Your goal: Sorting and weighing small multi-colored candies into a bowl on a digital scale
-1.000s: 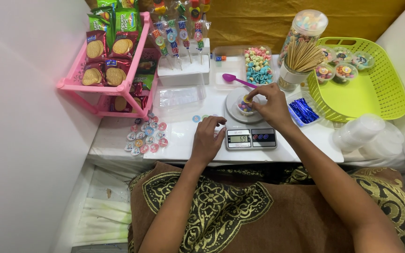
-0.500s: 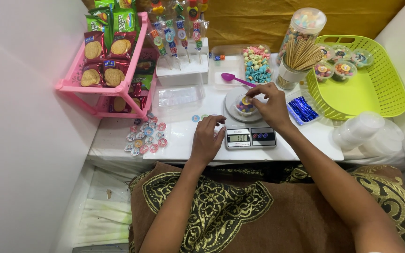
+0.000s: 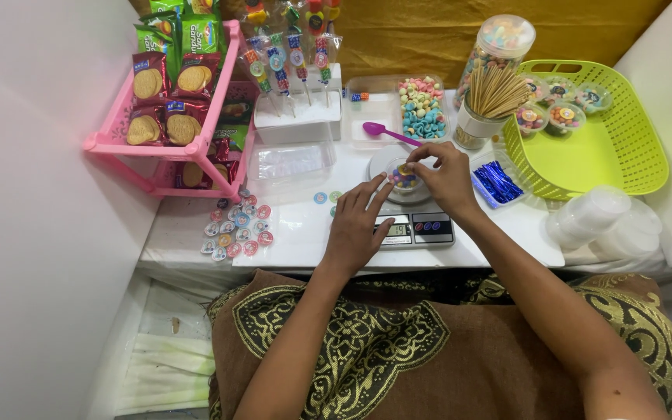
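A small clear cup of coloured candies (image 3: pixel 404 180) sits on the round pan of a digital scale (image 3: pixel 418 229). My right hand (image 3: pixel 445 175) reaches over the cup, its fingertips pinching a small candy piece at the cup's top. My left hand (image 3: pixel 358 225) rests flat on the white table just left of the scale, fingers spread and stretched toward the cup. A purple spoon (image 3: pixel 389 134) lies behind the scale, beside a clear tray of mixed candies (image 3: pixel 421 107).
A pink rack of biscuit packs (image 3: pixel 166 117) stands at the left, candy skewers on a white block (image 3: pixel 297 117) behind. Round stickers (image 3: pixel 235 229) lie at front left. A jar of wooden sticks (image 3: pixel 491 101), blue twist ties (image 3: pixel 496 182), a green basket (image 3: pixel 608 148) and stacked lids (image 3: pixel 596 218) fill the right.
My right hand has stayed over the cup on the scale, with its fingers closing at the top. My left hand has slid slightly toward the cup, fingers extended.
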